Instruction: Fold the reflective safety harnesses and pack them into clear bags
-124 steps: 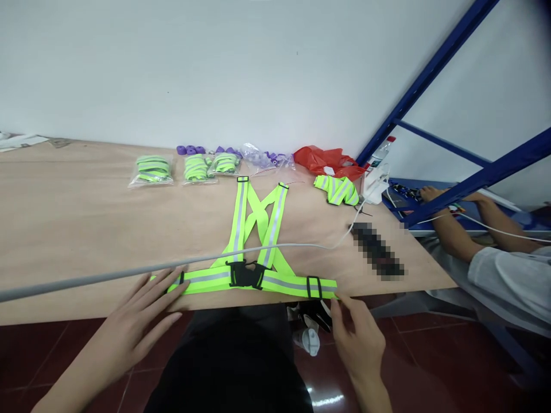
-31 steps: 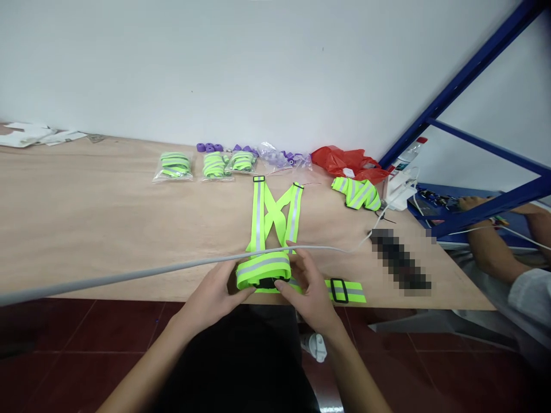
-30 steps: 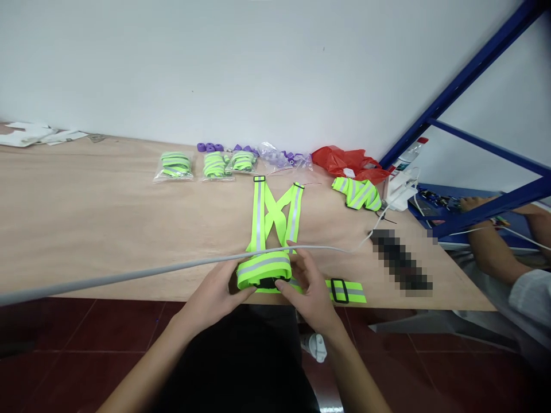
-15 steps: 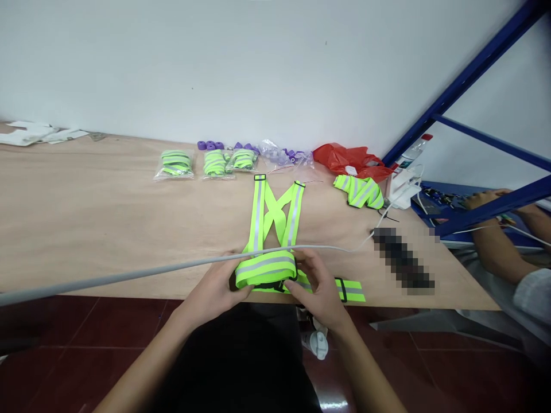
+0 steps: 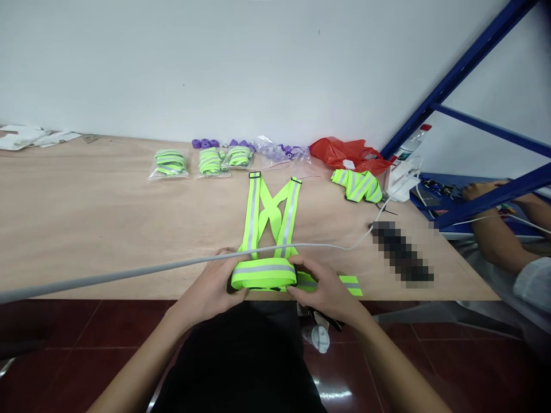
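A neon-yellow reflective vest of elastic straps [image 5: 263, 274] lies at the table's front edge, its waist belt folded into a flat loop. My left hand [image 5: 215, 287] grips the left end of that loop between thumb and fingers. At the right end, my right hand [image 5: 321, 289] pinches the belt the same way. Two crossed shoulder straps with black buckles [image 5: 255, 175] stretch away toward the wall. A loose belt end [image 5: 352, 285] pokes out beyond my right hand. Part of the belt is hidden under my fingers.
Bagged vests [image 5: 170, 163], purple rolls [image 5: 205, 143] and a red plastic bag [image 5: 344, 154] line the wall. Another folded vest [image 5: 357, 184] lies right of the straps. A grey cable [image 5: 142, 271] crosses in front. Beside a blue frame [image 5: 460, 63], another person's arms [image 5: 495, 235] show.
My hands have pressed the folded belt into a flatter, more even loop. My right hand now covers the black slider near the loose end. The whole view has shifted slightly.
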{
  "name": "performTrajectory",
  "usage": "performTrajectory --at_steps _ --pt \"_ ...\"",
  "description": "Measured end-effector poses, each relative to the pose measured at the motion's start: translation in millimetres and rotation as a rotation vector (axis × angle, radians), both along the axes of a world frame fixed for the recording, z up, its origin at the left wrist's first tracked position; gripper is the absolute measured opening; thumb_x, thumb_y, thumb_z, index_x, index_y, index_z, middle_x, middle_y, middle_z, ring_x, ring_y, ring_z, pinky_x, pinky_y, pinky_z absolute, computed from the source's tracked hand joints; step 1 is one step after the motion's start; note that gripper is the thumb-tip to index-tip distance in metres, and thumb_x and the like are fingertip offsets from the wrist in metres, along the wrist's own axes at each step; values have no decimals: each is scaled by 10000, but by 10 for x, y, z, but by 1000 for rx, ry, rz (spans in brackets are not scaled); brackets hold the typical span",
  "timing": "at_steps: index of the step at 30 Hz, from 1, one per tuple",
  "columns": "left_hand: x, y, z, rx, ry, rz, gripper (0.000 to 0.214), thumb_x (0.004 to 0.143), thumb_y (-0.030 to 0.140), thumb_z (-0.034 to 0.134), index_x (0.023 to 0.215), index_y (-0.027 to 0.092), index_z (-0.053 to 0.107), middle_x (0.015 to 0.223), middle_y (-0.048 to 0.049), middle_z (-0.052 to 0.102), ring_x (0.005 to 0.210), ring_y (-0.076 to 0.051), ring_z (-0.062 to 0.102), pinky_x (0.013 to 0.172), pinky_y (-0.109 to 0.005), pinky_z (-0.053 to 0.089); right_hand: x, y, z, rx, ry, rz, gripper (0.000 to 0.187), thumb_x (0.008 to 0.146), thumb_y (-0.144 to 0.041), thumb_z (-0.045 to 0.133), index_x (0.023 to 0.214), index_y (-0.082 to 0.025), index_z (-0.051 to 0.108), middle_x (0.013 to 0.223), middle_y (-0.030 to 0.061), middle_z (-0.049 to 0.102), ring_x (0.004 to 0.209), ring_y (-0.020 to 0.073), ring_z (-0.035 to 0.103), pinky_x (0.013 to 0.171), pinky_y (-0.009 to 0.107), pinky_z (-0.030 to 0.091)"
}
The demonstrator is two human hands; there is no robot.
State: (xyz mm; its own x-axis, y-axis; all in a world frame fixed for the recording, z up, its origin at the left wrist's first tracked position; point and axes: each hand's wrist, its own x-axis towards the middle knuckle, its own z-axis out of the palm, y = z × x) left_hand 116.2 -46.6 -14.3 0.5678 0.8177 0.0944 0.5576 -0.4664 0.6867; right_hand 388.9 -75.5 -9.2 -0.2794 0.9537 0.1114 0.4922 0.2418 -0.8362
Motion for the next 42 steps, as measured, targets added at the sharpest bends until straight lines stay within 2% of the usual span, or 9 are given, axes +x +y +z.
performTrajectory --at_steps 3,7,14,20,32,35,39,42 --pt "5 5 -5 -5 14 -12 509 800 168 624 1301 221 546 1268 -97 629 1200 -317 540 965 -437 494 3 32 27 -38 -14 32 355 818 -326 693 1150 -211 644 1104 72 737 984 240 702 872 366 570" --pt "-3 5 -36 -24 34 2 541 816 199 621 1344 227 508 1318 -89 610 1269 -332 493 1025 -468 463 22 66 103 15 -72 71 365 811 -273 689 1166 -229 618 1159 68 720 1040 241 684 884 359 557" --pt "-10 14 -63 13 52 15 524 814 226 621 1328 211 521 1292 -114 617 1205 -328 534 968 -455 499 102 104 236 48 -189 81 435 781 -236 716 1195 -236 582 1194 69 702 1091 249 670 936 395 544" --pt "40 8 -82 65 91 21 560 769 162 591 1322 198 511 1256 -107 643 1181 -336 535 976 -478 476 88 130 312 188 -256 139 444 771 -199 705 1204 -233 613 1177 70 735 1072 250 699 925 386 558" --pt "92 7 -105 48 87 54 564 732 115 572 1285 213 519 1234 -95 642 1173 -337 545 963 -483 475 76 160 384 346 -274 124 496 748 -221 728 1240 -268 680 1130 58 764 1006 256 733 897 377 596" --pt "87 6 -73 38 48 43 560 752 115 591 1298 220 517 1260 -94 636 1202 -342 537 993 -492 468 5 177 364 332 -254 153 510 777 -218 710 1283 -262 666 1164 65 752 1037 252 723 918 370 591" --pt "-1 -22 3 -19 -75 28 610 849 231 680 1407 259 437 1382 -105 572 1256 -329 542 1041 -499 473 -124 234 371 322 -237 185 494 861 -298 685 1350 -254 631 1202 90 721 1091 258 694 953 397 575" --pt "-130 -51 68 26 -203 91 730 859 358 753 1470 274 362 1471 -123 508 1347 -345 501 1109 -536 438 -261 305 432 335 -228 242 501 895 -345 701 1378 -247 611 1261 106 688 1183 269 645 1016 421 536"
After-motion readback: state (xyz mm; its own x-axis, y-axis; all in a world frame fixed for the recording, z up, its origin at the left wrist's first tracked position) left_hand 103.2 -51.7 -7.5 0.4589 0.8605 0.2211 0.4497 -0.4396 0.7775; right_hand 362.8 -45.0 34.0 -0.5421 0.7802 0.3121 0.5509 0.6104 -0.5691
